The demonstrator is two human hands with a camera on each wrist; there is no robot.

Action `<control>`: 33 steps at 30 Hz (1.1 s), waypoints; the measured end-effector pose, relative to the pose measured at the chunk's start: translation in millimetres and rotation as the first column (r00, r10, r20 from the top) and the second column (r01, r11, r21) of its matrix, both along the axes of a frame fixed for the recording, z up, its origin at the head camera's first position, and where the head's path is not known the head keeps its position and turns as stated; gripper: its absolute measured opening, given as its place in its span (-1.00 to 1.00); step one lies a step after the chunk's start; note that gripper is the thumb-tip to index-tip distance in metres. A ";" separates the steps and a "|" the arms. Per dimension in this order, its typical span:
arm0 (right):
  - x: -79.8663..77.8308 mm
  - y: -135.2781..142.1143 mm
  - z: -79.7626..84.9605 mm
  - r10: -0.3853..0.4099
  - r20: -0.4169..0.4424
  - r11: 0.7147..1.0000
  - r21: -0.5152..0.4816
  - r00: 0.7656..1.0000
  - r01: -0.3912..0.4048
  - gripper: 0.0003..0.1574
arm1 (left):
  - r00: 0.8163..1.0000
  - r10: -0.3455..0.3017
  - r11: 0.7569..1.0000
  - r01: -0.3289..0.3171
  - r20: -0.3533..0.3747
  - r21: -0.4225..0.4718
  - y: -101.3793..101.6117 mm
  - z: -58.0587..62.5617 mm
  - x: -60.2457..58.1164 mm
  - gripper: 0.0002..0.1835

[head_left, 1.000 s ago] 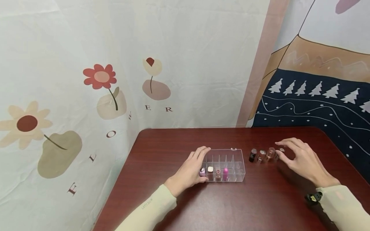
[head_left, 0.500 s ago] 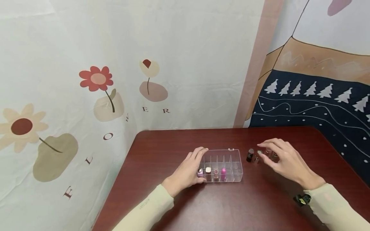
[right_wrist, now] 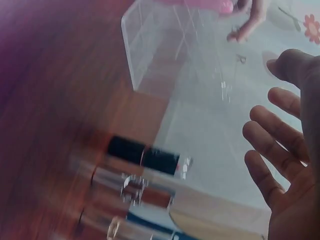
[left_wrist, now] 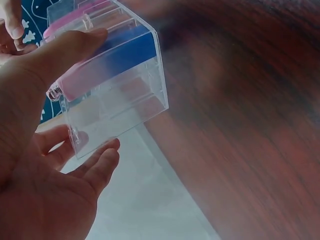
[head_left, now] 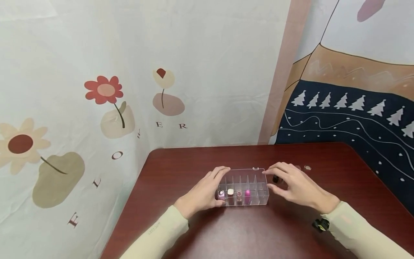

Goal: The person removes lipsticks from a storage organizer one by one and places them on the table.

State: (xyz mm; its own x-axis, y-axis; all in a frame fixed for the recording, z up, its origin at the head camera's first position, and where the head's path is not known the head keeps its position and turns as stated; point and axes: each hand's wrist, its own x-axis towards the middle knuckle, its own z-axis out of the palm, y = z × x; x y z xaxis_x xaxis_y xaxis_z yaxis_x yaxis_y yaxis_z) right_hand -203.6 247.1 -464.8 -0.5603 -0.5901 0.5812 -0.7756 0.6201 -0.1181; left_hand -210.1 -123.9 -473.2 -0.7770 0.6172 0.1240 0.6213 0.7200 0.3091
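A red-brown table [head_left: 226, 233] bears the clear compartment box [head_left: 263, 198]; flower-printed cloth [head_left: 220, 72] stands behind. The left hand [head_left: 202, 192] grips the box's left end, thumb against fingers — the right hand [head_left: 295, 185], fingers parted, holds nothing beside its right end.

I count my left hand [head_left: 203, 190] and right hand [head_left: 299, 186], two; one table [head_left: 239, 230]; one clear box [head_left: 263, 198]; four small containers [head_left: 247, 196] in its near row; at least three tubes [right_wrist: 161, 160] to its right.
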 end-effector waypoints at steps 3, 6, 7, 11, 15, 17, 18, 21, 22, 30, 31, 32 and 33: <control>-1.3 -11.9 -3.2 0.035 0.011 0.999 0.024 0.999 -0.035 -0.36 | 1.000 -0.001 1.000 0.001 -0.005 0.004 -1.6 -0.6 0.1 0.31; -2.8 -23.7 -5.3 0.072 0.026 0.996 0.047 0.997 -0.073 -0.41 | 1.000 -0.001 1.000 0.001 -0.009 0.003 -2.3 -0.4 0.3 0.31; -3.2 -27.5 -5.7 0.081 0.035 0.995 0.055 0.996 -0.082 -0.42 | 1.000 -0.003 1.000 0.003 -0.010 0.003 -2.3 -0.3 0.4 0.31; -5.0 -40.3 -8.5 0.111 0.075 0.989 0.084 0.991 -0.118 -0.46 | 1.000 -0.010 1.000 0.010 -0.009 0.009 -0.9 0.6 0.4 0.32; -6.3 -49.2 -13.9 0.143 0.133 0.984 0.083 0.981 -0.155 -0.49 | 1.000 -0.017 1.000 0.017 -0.017 0.015 1.1 0.3 -0.1 0.32; -6.4 -52.1 -16.9 0.157 0.158 0.982 0.077 0.975 -0.170 -0.50 | 1.000 -0.019 1.000 0.019 -0.019 0.016 1.3 -0.1 -0.2 0.32; -6.3 -53.3 -18.1 0.166 0.168 0.981 0.072 0.972 -0.180 -0.51 | 1.000 -0.019 1.000 0.019 -0.018 0.017 1.2 -0.3 -0.1 0.32; -6.6 -55.8 -20.5 0.182 0.196 0.979 0.060 0.964 -0.197 -0.53 | 1.000 -0.016 1.000 0.016 -0.012 0.019 0.0 0.0 -0.1 0.32; -6.8 -56.5 -20.9 0.185 0.205 0.978 0.055 0.961 -0.200 -0.54 | 1.000 -0.015 1.000 0.015 -0.012 0.020 -0.5 0.1 -0.4 0.32; -9.9 -61.5 -26.6 0.194 0.227 0.977 0.038 0.954 -0.208 -0.70 | 0.999 -0.024 0.999 0.025 -0.024 0.030 -3.7 -3.4 -3.9 0.33; -10.3 -61.6 -26.7 0.198 0.225 0.977 0.036 0.954 -0.212 -0.72 | 0.999 -0.027 0.999 0.028 -0.026 0.030 -3.5 -3.8 -4.1 0.32; -10.5 -61.5 -26.7 0.201 0.224 0.976 0.035 0.954 -0.214 -0.75 | 0.999 -0.030 0.999 0.030 -0.030 0.029 -3.1 -4.5 -4.7 0.32; -10.8 -61.5 -26.7 0.203 0.225 0.976 0.031 0.953 -0.216 -0.77 | 0.999 -0.031 0.999 0.032 -0.031 0.028 -2.7 -4.9 -5.2 0.32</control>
State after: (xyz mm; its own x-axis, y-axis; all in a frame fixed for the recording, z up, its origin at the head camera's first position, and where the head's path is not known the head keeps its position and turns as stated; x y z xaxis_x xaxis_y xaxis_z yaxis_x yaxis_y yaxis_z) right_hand -214.4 185.6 -491.4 -0.5305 -0.7351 0.4221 -0.8476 0.4567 -0.2701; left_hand -215.3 -126.6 -478.0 -0.7527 0.6373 0.1651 0.6531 0.6912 0.3094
